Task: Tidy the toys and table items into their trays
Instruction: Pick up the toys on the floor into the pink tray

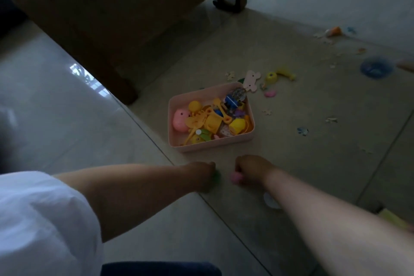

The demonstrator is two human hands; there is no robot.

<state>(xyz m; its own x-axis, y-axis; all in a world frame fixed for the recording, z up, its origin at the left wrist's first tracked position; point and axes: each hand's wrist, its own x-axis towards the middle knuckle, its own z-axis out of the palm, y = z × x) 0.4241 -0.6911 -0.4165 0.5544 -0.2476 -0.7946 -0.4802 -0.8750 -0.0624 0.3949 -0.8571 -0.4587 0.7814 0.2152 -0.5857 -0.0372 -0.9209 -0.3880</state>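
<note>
Dim grey floor tiles [67, 105] meet a pale mat [291, 119] along a slanting edge, and both hands reach down near that edge. Fingers of the right hand [253, 170] are curled round a small pink toy [235, 177], which peeps out below the knuckles. Just beside it, the left hand [199, 175] is curled too, with a bit of a green piece [216, 176] showing at its fingertips; how firmly it is held cannot be told, as the picture is blurred there.

Just beyond the two hands, on the mat, stands a pink tray [177, 105] already heaped with toys: a pink figure [180, 120], a yellow ball [194, 105], yellow plastic parts and a blue piece [231, 99]. Behind the tray's far corner lie a bone-shaped card [252, 79], a yellow toy [280, 75] and a small pink piece [270, 93]. Scattered puzzle pieces [302, 130] dot the mat to the right, with a blue dish [376, 70] and an orange toy [334, 31] farther off. A dark wooden piece of furniture [112, 29] stands at the upper left. A white sleeve [40, 219] covers the left upper arm.
</note>
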